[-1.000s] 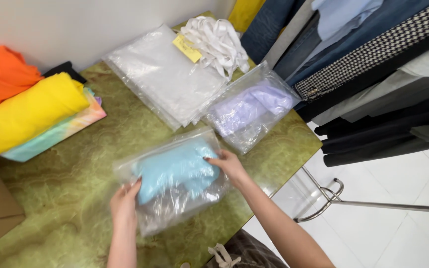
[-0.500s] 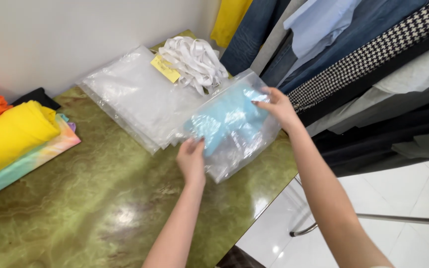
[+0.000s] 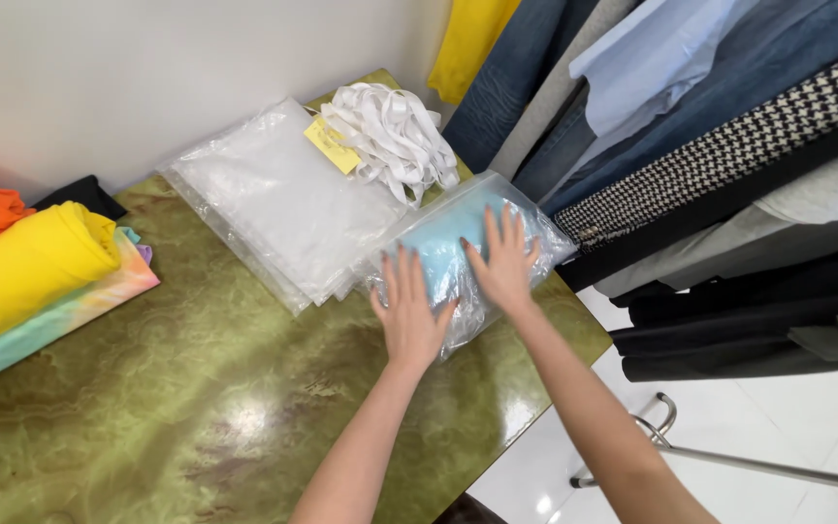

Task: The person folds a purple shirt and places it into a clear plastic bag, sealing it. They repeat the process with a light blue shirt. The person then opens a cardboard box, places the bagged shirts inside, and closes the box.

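The left hand (image 3: 409, 315) and right hand (image 3: 502, 262) lie flat, fingers spread, pressing on a clear bag of light blue cloth (image 3: 458, 243) at the green tabletop's (image 3: 196, 408) right edge. The hands hide the bag's middle; whatever lies beneath it cannot be seen.

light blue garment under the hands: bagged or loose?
Bagged. The folded light blue garment lies inside a clear plastic bag, under the flat left hand and right hand.
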